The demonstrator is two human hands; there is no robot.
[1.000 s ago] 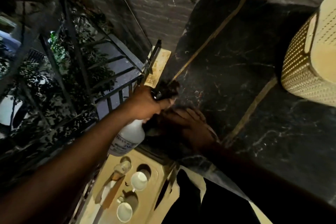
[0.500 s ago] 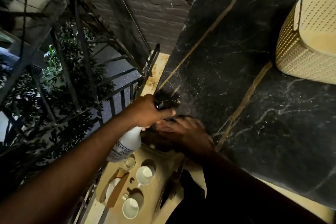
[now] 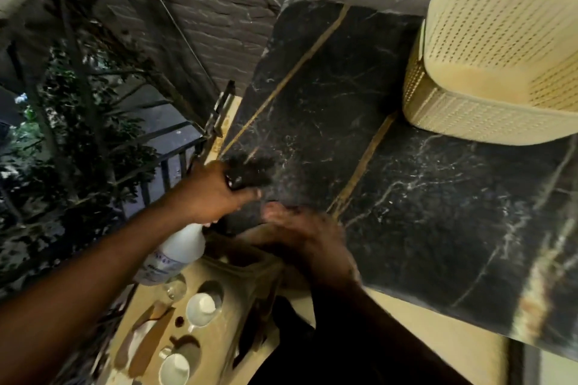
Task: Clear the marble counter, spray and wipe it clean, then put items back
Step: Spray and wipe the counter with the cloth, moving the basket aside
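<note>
My left hand grips the neck of the spray bottle, a finger on the black trigger head, nozzle aimed over the near-left corner of the marble counter. My right hand lies just beside it on that corner, fingers spread flat and blurred; whether a cloth sits beneath it I cannot tell. Progress, as I judge it: the spraying step is in hand and wiping is at most begun. A woven basket stands on the counter's far-right part, so clearing looks incomplete. Cups wait on a stand below the counter's left edge; their return is left.
</note>
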